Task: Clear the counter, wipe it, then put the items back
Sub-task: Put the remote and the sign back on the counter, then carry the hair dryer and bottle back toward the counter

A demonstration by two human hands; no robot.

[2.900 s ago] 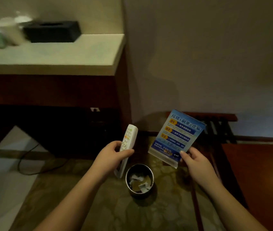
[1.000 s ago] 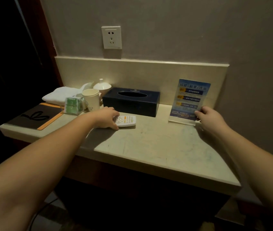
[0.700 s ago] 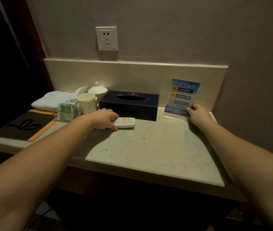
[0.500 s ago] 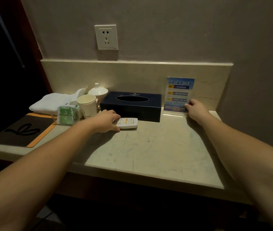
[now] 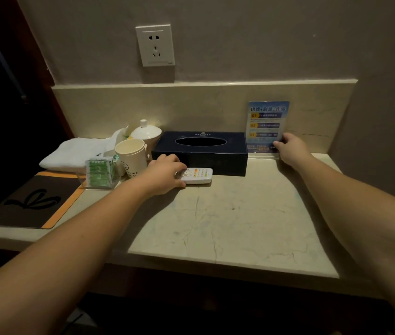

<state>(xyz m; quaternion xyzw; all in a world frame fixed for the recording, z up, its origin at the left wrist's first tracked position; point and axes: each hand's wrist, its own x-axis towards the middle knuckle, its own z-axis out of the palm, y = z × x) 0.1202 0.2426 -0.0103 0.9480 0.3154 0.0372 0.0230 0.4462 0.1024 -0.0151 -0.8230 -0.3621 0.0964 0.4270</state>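
Remote control [image 5: 196,175] lies flat on the tabletop [image 5: 235,218] before the tissue box [image 5: 200,153], left hand [image 5: 165,175] loosely covering one end; right hand [image 5: 290,151] pinches the sign card [image 5: 267,124], steadying it upright against the backsplash.

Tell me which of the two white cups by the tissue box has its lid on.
The rear cup, by the backsplash, wears a domed lid with a knob. The front cup, printed with a smiley face and standing behind the green packet holder, is open-topped.
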